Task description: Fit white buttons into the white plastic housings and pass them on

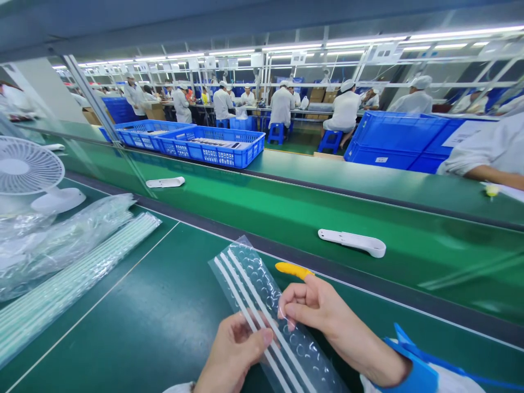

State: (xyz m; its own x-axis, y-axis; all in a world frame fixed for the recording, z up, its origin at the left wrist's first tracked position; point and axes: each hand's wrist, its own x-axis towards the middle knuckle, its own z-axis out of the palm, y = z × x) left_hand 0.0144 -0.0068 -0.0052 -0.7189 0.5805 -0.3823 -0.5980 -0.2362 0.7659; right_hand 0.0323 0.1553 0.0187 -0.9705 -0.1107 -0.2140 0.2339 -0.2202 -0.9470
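My left hand (241,346) grips a clear plastic sheet (297,341), thumb on top and fingers underneath. Long white strips run along one side of the sheet, and rows of clear round dots cover the other. Over the dotted side is my right hand (313,305), its thumb and curled fingers closed in a pinch. Whatever is between those fingertips, if anything, is too small to make out. A yellow finger cot (293,269) covers its outstretched index finger.
White elongated plastic parts (352,242) (166,183) lie on the green conveyor belt (254,204) ahead. Bagged pale strips (82,278) and a white fan (28,166) are at left. Blue crates (213,146) stand beyond the belt. At right, a co-worker's sleeve (487,147) shows.
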